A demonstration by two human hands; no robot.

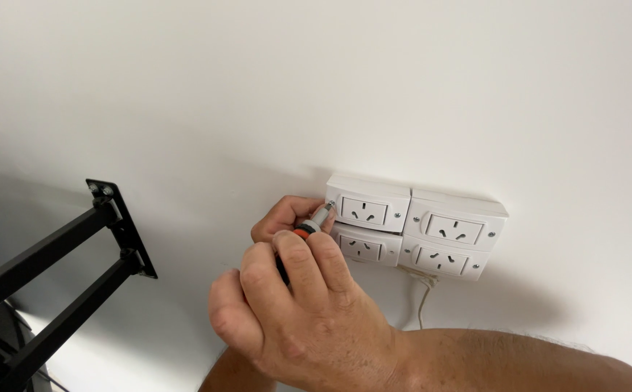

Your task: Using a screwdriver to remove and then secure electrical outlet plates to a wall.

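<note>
Big white wall point(316, 87) fills most of the view, with a black wall-mount bracket arm point(62, 283) sticking out at lower left, partly cut off by the edge. Up and to the right sits a white block of four outlets point(432, 229), two over two, with a thin white cable point(423, 297) dangling below it.

The right hand point(309, 312) is curled closed around a screwdriver point(314, 221), so its handle is mostly buried in the fist and only an orange collar and metal shank show. The shaft points up and right, tip at the screw on the upper-left outlet's left edge. The left hand point(285, 215) is tucked behind, fingers pinching near the shank by the tip; can't tell how firmly.
</note>
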